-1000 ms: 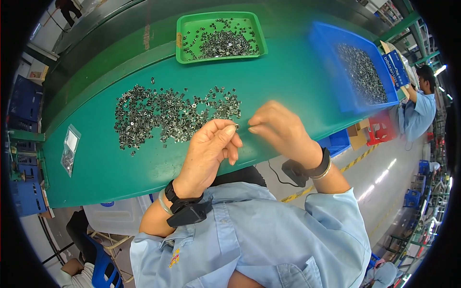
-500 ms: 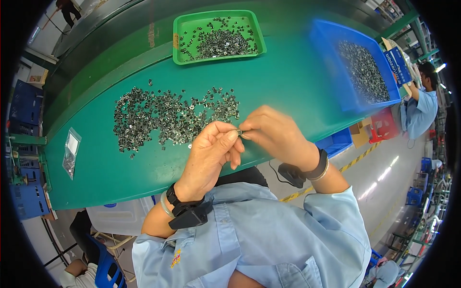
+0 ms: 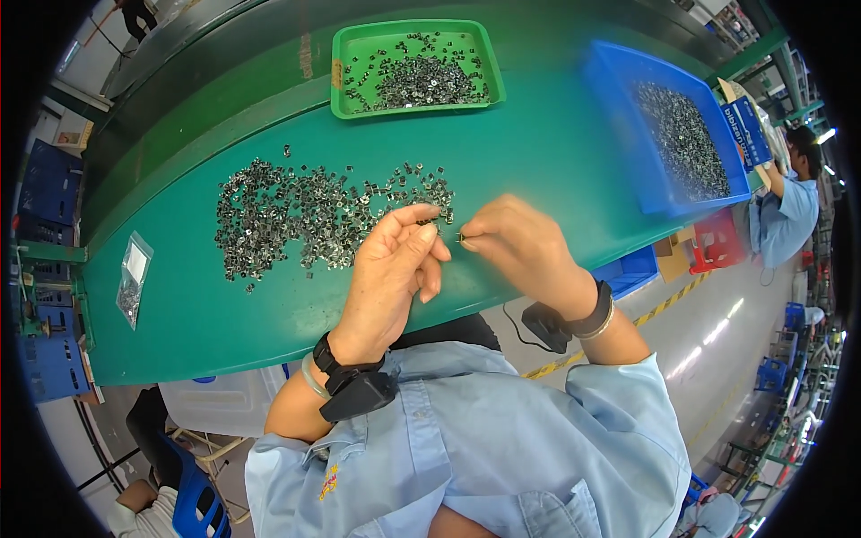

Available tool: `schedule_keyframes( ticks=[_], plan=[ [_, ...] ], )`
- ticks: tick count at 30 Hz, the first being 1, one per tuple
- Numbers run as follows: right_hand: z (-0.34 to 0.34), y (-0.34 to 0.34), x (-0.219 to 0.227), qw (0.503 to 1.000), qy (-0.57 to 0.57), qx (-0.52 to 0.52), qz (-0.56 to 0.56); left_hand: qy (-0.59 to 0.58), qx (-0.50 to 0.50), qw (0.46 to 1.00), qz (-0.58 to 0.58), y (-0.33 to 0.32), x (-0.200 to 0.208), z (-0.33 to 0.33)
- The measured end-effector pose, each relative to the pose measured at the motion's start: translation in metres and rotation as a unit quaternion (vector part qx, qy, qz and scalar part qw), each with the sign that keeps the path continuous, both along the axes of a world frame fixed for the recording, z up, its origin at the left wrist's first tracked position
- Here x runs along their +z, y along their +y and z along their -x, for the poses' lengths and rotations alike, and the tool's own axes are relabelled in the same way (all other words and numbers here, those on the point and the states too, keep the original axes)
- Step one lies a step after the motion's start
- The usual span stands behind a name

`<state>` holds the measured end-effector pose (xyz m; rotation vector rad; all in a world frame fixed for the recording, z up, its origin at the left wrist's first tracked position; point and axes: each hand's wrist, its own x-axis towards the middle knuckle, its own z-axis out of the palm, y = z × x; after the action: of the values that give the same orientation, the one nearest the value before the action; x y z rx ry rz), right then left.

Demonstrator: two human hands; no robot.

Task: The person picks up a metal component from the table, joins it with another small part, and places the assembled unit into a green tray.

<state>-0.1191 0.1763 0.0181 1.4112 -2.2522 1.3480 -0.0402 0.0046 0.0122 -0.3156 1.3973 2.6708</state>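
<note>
Both of my hands are raised over the near edge of the green table, a small gap between their fingertips. My right hand (image 3: pixel 525 247) pinches a tiny metal piece (image 3: pixel 461 238) between thumb and fingertips. Close by, my left hand (image 3: pixel 390 269) has its thumb bent toward the index finger; what it holds, if anything, is too small to make out. Just beyond the left hand spreads a loose pile of small black and silver metal parts (image 3: pixel 269 220).
A green tray (image 3: pixel 337 90) with similar parts stands at the back. To the right is a large blue bin (image 3: pixel 619 117) full of small parts. A clear plastic bag (image 3: pixel 134 280) lies at the left. A co-worker in a blue shirt (image 3: pixel 787 215) is beyond the bin.
My fingertips were together around a small piece and are now apart. The right hand has drawn slightly to the right, with a tiny metal piece at its fingertips.
</note>
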Motion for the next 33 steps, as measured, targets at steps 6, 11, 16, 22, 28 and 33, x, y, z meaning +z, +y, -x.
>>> schedule_keyframes(
  ticks=[6,11,16,22,28,33],
  plan=[
    [-0.004,-0.001,0.000,0.999,0.029,-0.013,0.005,0.000,-0.014,1.000,-0.003,0.002,0.001,-0.007],
    [-0.011,-0.003,0.000,0.998,0.058,-0.020,0.003,-0.019,-0.048,0.999,-0.008,0.005,0.002,-0.017],
    [-0.021,-0.009,0.000,0.998,0.050,-0.029,0.000,-0.014,-0.031,0.999,0.001,0.002,-0.001,-0.021],
    [-0.032,-0.013,-0.002,0.999,0.001,-0.043,0.012,0.002,-0.030,0.999,0.028,-0.002,0.000,-0.026],
    [-0.039,-0.012,-0.004,0.999,0.003,-0.048,0.019,0.015,-0.042,0.998,0.039,-0.004,0.001,-0.033],
    [-0.048,-0.013,-0.004,0.998,-0.017,-0.050,0.038,-0.005,-0.042,0.998,-0.054,-0.001,0.005,-0.040]
  ],
)
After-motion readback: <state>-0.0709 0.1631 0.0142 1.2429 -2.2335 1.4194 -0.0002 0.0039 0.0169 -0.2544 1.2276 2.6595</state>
